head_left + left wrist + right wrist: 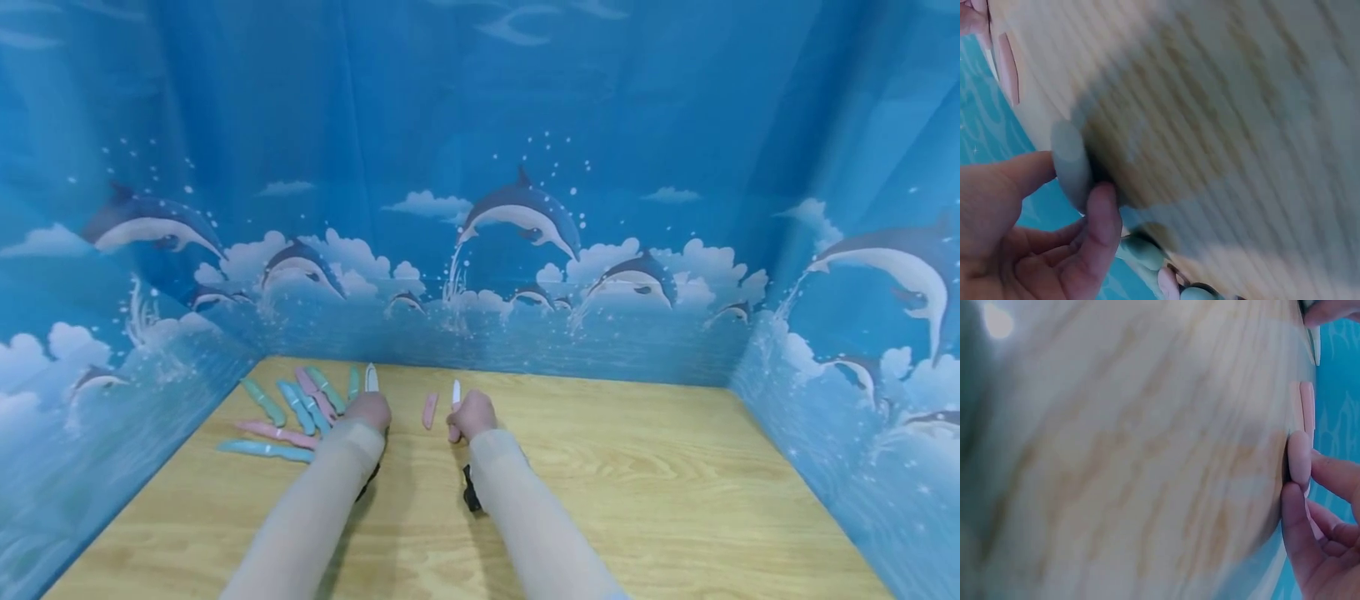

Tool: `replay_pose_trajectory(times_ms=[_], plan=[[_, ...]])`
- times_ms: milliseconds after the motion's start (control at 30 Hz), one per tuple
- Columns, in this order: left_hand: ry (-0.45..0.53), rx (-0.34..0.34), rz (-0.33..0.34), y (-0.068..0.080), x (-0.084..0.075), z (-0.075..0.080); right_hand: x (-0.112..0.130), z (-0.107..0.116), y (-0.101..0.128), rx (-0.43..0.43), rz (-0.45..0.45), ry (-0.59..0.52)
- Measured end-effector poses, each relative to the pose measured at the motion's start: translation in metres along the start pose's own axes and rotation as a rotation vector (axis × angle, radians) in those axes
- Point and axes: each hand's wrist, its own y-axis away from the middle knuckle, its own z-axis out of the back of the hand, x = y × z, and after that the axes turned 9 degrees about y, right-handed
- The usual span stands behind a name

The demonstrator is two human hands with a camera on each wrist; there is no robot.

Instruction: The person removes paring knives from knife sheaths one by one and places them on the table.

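The left hand (367,410) is gripping a knife (371,377) by its grey-green handle, thumb and fingers curled round it, the white blade pointing toward the dolphin-print backdrop (517,217). The right hand (471,414) is pinching a pink-handled knife (455,393), its white blade also pointing away. A pink sheath (429,410) is lying on the wooden bench (660,492) between the hands. A cluster of sheathed knives (288,408), green, blue and pink, is lying just left of the left hand.

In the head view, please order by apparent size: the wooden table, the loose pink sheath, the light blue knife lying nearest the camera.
1. wooden table
2. light blue knife
3. loose pink sheath, though it lies farther away, so this gap is unsure.
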Motion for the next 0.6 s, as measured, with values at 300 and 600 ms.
replay_pose_trajectory(times_ms=[300,600], plan=[[0.155,0.074,0.063,-0.01,0.005,-0.001,0.0,-0.004,-0.005,-0.004,0.004,0.011],[0.253,0.1,0.15,-0.016,0.012,-0.003,0.001,-0.006,-0.007,0.01,-0.006,0.024]])
